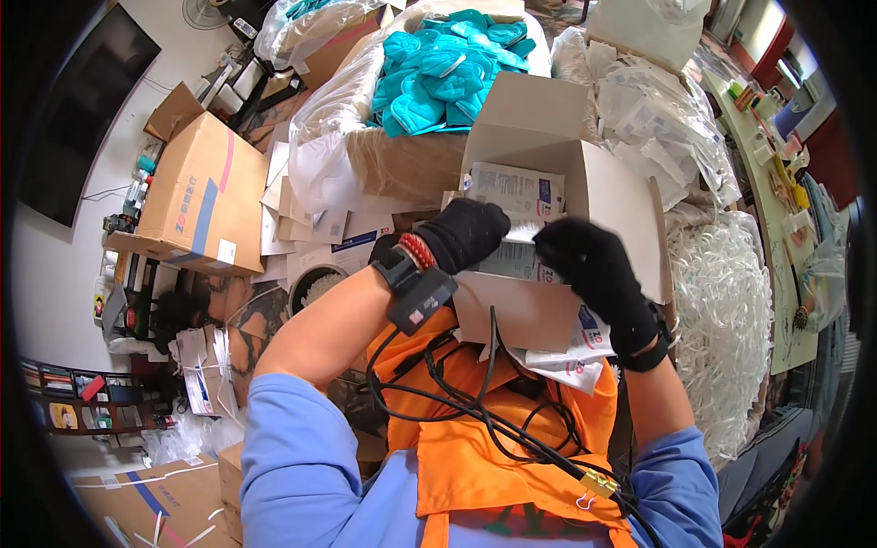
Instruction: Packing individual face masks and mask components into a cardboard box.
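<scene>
An open white cardboard box point(624, 215) stands in front of my body with its flaps up. Flat white-and-grey printed packets point(518, 187) lie inside it. My left hand point(461, 235), in a black glove, is at the box's left side with its fingers curled closed. Over the right part of the opening, my right hand point(589, 263), also gloved, has its fingers bent inward near the packets. A shiny white edge shows between the two hands; whether either one grips it is hidden. More white packets point(568, 361) lie under the box's near flap, against my orange apron point(512, 466).
Behind the box, a plastic-lined carton point(384, 164) holds a heap of teal fabric pieces point(448, 78). Clear packets point(649, 110) and thin white strips point(717, 320) fill the right side. A brown carton point(206, 192) stands left. Black cables point(484, 402) hang across my apron.
</scene>
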The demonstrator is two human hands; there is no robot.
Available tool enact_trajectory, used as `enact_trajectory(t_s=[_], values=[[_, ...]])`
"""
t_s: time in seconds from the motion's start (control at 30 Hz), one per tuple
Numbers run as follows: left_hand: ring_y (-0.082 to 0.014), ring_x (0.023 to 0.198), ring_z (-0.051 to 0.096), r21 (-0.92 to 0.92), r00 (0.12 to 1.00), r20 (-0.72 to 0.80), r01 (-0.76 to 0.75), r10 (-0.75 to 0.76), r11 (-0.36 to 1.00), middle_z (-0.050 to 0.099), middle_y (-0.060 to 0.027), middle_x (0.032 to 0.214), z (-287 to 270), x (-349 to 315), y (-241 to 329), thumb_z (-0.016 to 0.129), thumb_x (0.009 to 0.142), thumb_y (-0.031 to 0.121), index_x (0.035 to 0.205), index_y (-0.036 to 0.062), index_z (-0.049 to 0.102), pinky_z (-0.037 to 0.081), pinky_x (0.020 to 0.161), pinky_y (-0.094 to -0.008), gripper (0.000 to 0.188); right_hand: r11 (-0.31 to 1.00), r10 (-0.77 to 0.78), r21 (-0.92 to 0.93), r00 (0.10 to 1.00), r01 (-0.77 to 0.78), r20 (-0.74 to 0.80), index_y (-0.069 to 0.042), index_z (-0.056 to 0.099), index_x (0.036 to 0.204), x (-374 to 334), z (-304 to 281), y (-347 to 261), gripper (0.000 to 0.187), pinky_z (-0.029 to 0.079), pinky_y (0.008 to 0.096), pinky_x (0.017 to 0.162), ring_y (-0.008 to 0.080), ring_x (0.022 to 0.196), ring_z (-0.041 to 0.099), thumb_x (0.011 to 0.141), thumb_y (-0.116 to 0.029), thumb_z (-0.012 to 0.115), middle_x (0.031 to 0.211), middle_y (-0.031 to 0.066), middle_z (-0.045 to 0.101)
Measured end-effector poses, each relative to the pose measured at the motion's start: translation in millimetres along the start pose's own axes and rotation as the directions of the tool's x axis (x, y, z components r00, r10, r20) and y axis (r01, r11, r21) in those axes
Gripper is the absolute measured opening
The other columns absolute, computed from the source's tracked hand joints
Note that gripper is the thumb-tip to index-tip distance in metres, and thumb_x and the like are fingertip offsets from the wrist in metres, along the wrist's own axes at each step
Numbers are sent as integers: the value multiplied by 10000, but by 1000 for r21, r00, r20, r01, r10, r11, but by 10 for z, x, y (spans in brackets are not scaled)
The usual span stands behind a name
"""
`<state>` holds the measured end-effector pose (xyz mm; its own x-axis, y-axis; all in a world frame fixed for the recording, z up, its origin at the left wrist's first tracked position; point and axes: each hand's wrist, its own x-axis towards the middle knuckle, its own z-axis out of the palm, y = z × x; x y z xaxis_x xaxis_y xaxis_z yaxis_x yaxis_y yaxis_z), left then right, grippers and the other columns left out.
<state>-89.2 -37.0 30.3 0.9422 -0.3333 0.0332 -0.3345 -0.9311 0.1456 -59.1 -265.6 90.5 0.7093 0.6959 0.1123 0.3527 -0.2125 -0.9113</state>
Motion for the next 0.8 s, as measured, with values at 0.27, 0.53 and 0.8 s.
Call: enact_trajectory(t_s=[0.27, 0.53, 0.8], values=[[-376, 950, 642, -58, 946, 288, 175, -151, 983, 602, -271, 1045, 121, -105, 163, 807, 595, 278, 1173, -72, 513, 533, 803, -412, 738, 719, 28, -625, 885, 304, 464, -39, 572, 1158, 449, 326, 504, 645, 467, 425, 892, 376, 1019, 577, 607, -261, 826, 1055, 194, 599], [-340, 1068, 601, -170, 908, 381, 253, -173, 952, 604, -216, 1147, -240, -84, 7, 743, 665, 276, 1184, 8, 562, 499, 890, -408, 612, 797, -127, -525, 932, 299, 338, -46, 578, 1136, 424, 260, 545, 556, 466, 429, 892, 373, 1007, 582, 641, -202, 775, 1050, 192, 601], [-297, 876, 644, -347, 973, -94, 168, -212, 923, 678, -103, 979, -254, -103, -262, 715, 783, 198, 1027, 83, 676, 510, 793, -373, 273, 807, -302, -537, 953, 245, -18, -78, 621, 1062, 623, 210, 487, 373, 488, 415, 832, 332, 939, 620, 739, -217, 745, 963, 147, 642]])
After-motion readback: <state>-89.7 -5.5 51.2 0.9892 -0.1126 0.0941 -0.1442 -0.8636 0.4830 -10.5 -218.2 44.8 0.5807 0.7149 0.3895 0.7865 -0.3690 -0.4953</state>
